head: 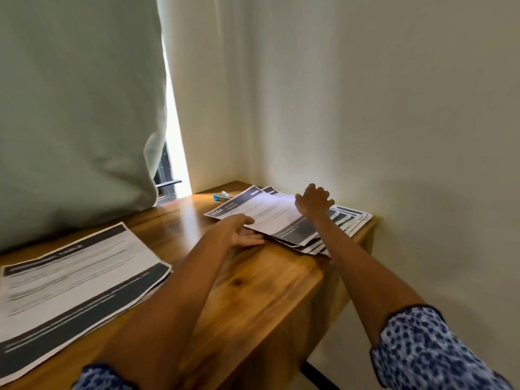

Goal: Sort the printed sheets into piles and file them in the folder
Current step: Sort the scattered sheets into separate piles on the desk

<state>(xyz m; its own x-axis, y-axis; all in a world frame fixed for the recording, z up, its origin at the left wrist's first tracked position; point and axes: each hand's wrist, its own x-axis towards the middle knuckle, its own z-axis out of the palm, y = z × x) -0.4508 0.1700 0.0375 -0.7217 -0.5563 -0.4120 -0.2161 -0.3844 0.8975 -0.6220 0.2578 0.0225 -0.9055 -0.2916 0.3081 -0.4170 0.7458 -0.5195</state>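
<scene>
Head view, looking down across a wooden bench (253, 291) set into a room corner. Far right end of the bench: a fanned, untidy stack of printed sheets (281, 218), each with dark header and footer bands, some edges overhanging the bench's right side. Near left: a separate sheet (76, 282) of the same kind, lying flat near the front edge, well apart from the stack. Left hand (242, 232) at the near left edge of the stack, palm turned up, fingers slid under the top sheets and thumb over their edge, a loose pinch on the paper. Right hand (315, 201) stretched over the far part of the stack, fingers spread and fairly straight, seemingly resting on the sheets; firm contact not certain owing to blur. Both forearms bare, with blue-and-white patterned sleeves (439, 350) pushed up near the elbows. Behind the stack, close to the back edge: a small blue object (221, 197), too small to identify. Left background: a pale green curtain (76, 108) hanging down to the bench, with a bright strip of daylight at its edge. Right and rear: plain cream walls (365, 94).
</scene>
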